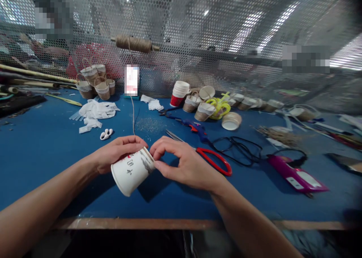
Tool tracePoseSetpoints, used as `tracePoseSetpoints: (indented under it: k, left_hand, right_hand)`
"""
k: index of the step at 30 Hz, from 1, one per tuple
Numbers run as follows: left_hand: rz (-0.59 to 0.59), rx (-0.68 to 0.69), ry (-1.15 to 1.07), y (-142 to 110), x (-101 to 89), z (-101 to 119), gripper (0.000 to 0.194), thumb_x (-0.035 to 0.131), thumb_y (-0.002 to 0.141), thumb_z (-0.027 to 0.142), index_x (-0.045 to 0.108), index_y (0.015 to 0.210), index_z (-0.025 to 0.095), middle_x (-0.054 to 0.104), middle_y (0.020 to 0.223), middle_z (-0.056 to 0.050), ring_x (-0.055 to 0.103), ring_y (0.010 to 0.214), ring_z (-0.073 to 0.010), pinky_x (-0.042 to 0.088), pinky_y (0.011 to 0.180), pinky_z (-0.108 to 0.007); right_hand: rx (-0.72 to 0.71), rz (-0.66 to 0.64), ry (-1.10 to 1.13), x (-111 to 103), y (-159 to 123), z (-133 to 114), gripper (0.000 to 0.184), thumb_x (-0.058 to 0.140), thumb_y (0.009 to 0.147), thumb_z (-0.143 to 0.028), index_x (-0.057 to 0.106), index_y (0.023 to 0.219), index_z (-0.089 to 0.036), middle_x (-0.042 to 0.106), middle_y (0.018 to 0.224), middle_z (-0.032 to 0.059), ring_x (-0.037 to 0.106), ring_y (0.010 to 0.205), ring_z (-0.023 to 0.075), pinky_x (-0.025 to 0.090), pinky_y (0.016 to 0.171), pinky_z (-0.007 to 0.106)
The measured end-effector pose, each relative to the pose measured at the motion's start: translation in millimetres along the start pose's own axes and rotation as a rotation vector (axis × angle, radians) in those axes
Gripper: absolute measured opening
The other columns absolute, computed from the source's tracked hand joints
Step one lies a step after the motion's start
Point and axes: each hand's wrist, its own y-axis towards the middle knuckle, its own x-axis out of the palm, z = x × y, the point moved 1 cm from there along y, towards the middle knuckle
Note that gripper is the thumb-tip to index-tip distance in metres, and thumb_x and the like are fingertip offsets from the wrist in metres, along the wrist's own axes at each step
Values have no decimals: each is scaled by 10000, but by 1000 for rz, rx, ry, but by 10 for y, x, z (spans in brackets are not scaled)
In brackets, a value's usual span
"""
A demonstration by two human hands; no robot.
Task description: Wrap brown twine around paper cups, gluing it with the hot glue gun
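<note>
My left hand (117, 152) grips a white paper cup (131, 171) with red and black print, tilted on its side with its rim toward me. My right hand (183, 162) pinches the cup's narrow bottom end with thumb and fingers. A thin brown twine (132, 115) runs from the cup area up to a twine spool (134, 44) mounted on the mesh wall. Red-handled scissors (210, 158) lie just right of my right hand on the blue table (42, 145).
A blue glue gun (195, 129) and black cords (240, 147) lie beyond the scissors. A stack of cups (178, 93) and twine-wrapped cups (203, 111) stand at the back, more wrapped cups (93, 81) at back left. White scraps (96, 111), shells (106, 134), a magenta tool (294, 173) also lie about.
</note>
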Motion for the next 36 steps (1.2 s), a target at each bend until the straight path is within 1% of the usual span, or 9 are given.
tracePoseSetpoints:
  k: [5, 18, 24, 27, 29, 30, 32, 34, 36]
  left_hand:
    - [-9, 8, 16, -2, -14, -15, 209, 652, 688, 319, 574, 784, 151, 593, 638, 11, 522, 468, -72, 384, 431, -176]
    - [-21, 8, -3, 27, -15, -28, 178, 629, 715, 300, 573, 794, 151, 576, 613, 23, 509, 443, -59, 370, 414, -162]
    - [-22, -7, -32, 27, -7, -26, 188, 650, 699, 308, 581, 774, 150, 586, 604, 19, 514, 442, -64, 371, 417, -168]
    - [-14, 1, -33, 37, -20, -20, 257, 653, 693, 368, 605, 811, 144, 619, 668, -11, 550, 507, -91, 410, 473, -198]
    - [30, 74, -35, 55, -51, -6, 354, 621, 701, 448, 616, 864, 134, 641, 776, -58, 590, 628, -140, 448, 562, -247]
    - [86, 152, -22, 66, -76, 6, 390, 597, 710, 479, 617, 883, 130, 640, 835, -79, 596, 708, -166, 455, 619, -273]
    - [269, 379, 41, 80, -138, 39, 401, 557, 733, 497, 616, 885, 131, 624, 904, -89, 572, 835, -192, 436, 717, -296]
    - [477, 622, 141, 70, -191, 70, 337, 543, 752, 465, 609, 852, 150, 606, 869, -57, 545, 847, -176, 409, 750, -281]
    - [619, 782, 238, 38, -208, 86, 255, 536, 762, 422, 593, 781, 175, 573, 753, -11, 526, 750, -146, 400, 701, -251]
  right_hand:
    - [15, -32, 4, -1, 3, -3, 103, 516, 729, -86, 481, 719, -183, 566, 840, 25, 508, 809, 119, 422, 760, 291]
    - [52, -44, 25, 8, 10, 7, 97, 497, 747, -96, 464, 714, -180, 548, 847, 23, 486, 792, 115, 414, 751, 278]
    - [69, -31, 62, 9, 8, -4, 99, 492, 747, -94, 460, 713, -181, 544, 857, 18, 488, 793, 111, 406, 754, 268]
    - [102, 1, 115, 7, 9, 8, 93, 494, 742, -99, 458, 711, -178, 539, 848, 18, 486, 776, 108, 403, 745, 258]
    - [142, 32, 169, 2, 16, 39, 62, 492, 750, -127, 466, 718, -173, 536, 830, 20, 485, 753, 108, 403, 728, 254]
    - [169, 53, 194, -2, 21, 62, 42, 491, 755, -149, 474, 723, -170, 537, 820, 22, 485, 742, 110, 403, 716, 255]
    - [236, 117, 222, -11, 31, 119, 46, 490, 760, -199, 496, 732, -163, 543, 794, 26, 486, 724, 117, 400, 694, 260]
    - [311, 193, 224, -18, 41, 179, 86, 499, 754, -240, 515, 730, -159, 546, 764, 24, 486, 704, 121, 396, 678, 264]
    - [374, 255, 229, -14, 48, 233, 112, 508, 743, -269, 525, 728, -159, 539, 733, 15, 478, 669, 118, 391, 654, 263]
